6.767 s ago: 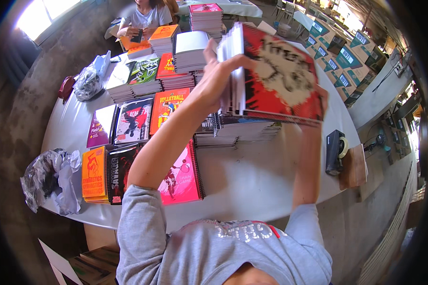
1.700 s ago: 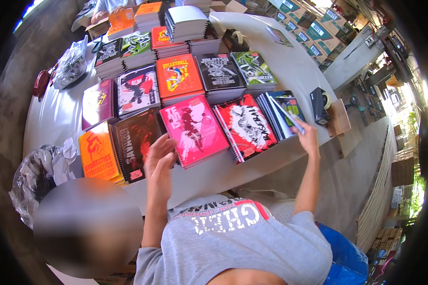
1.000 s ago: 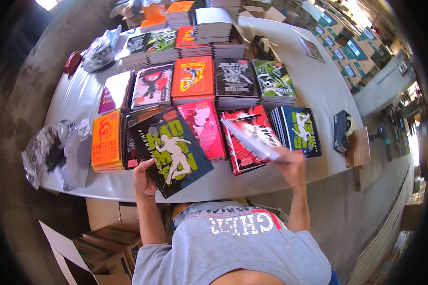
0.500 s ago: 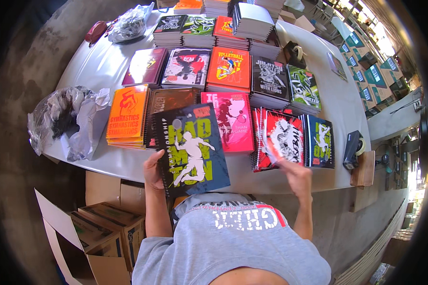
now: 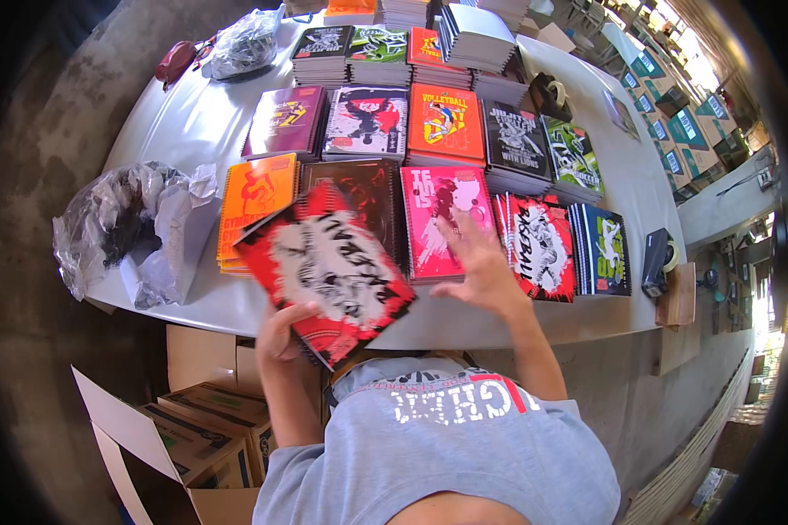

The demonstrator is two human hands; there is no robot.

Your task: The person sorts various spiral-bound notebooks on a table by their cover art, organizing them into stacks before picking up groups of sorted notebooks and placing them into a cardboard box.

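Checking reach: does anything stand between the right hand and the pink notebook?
Nothing visible does: the spread right hand partly covers the pink notebook in view; the left hand holds a red notebook further left.

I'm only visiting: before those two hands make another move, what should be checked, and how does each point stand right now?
1. Left hand gripping the red notebook: ok.
2. Only one notebook in that grip: cannot tell.
3. Right hand free: ok, fingers spread, nothing visibly held.
4. Right hand clear of the pink notebook: cannot tell; it overlaps it in view.
5. Front orange notebook fully visible: not ok, partly covered.
6. Black tape dispenser apart from both hands: ok.
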